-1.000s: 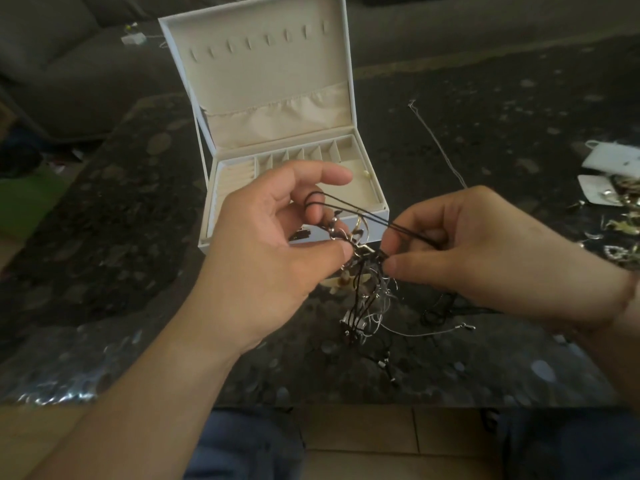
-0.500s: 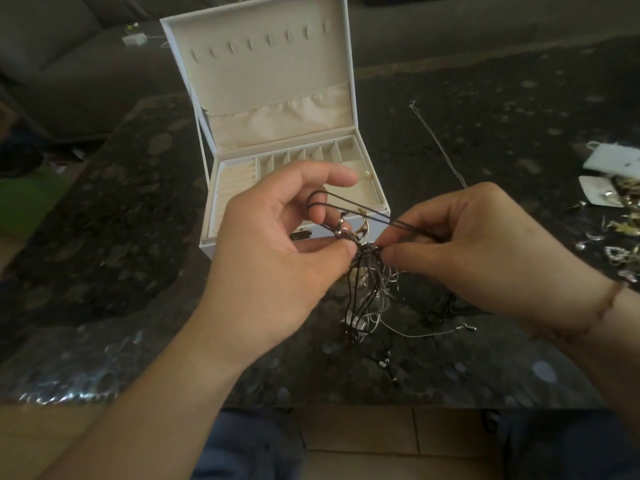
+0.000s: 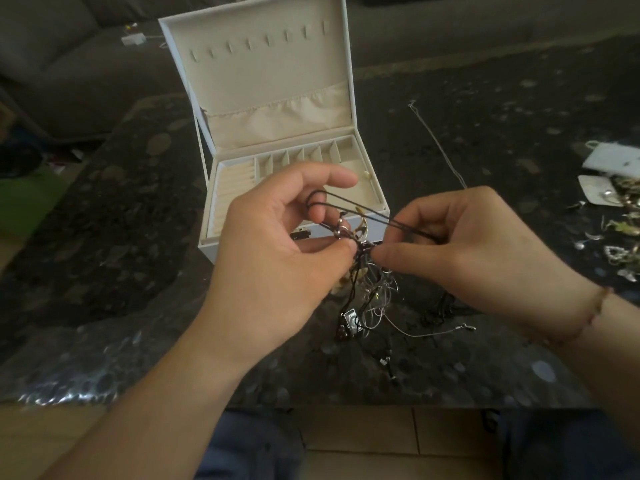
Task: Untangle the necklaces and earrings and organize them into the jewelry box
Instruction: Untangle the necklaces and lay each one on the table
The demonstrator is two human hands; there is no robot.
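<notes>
Pinching the tangle [image 3: 363, 271] at its knot, left hand [image 3: 277, 251] and right hand [image 3: 478, 251] likely tighten the black cord [image 3: 349, 204] if pulled apart.

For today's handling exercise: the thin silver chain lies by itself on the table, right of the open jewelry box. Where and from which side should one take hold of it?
Pinch the silver chain at its far end, where a small clasp-like knot gives something to grip, coming from above. It lies flat and straight on the table, clear of the jewelry box, so no side approach is likely to get under it.
</notes>
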